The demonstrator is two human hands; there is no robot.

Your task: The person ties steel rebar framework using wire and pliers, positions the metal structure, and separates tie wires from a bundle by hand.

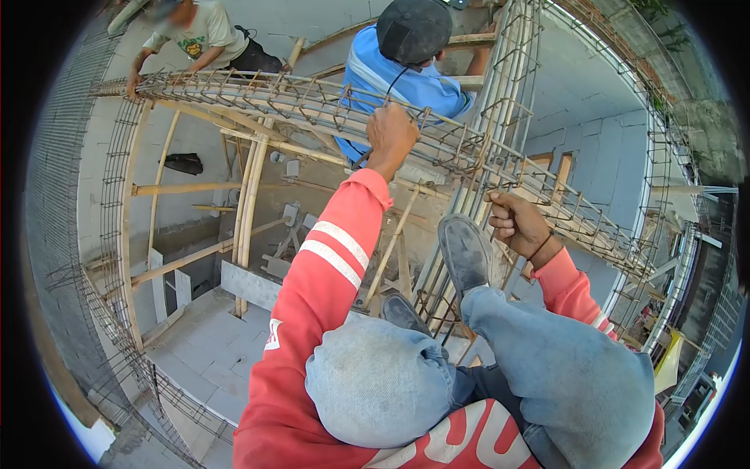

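Note:
My left hand (393, 134) is closed at the long rebar cage (305, 108), with the fingers curled down. A thin dark strand shows just above this fist, but what the fingers hold is hidden. My right hand (517, 225) is also closed, thumb and fingertips pinched together beside the crossing of the rebar cages (488, 152). Anything in that pinch is too small to make out. Between the hands, my grey shoe (466, 254) rests by the bundled bars of the cage that runs towards me.
A person in a blue shirt (363, 66) and a dark cap is just beyond the cage. Another person (207, 35) has hands on its far left end. Wooden props (251, 195) stand below, above a lower floor (207, 344). Block walls (594, 156) rise at right.

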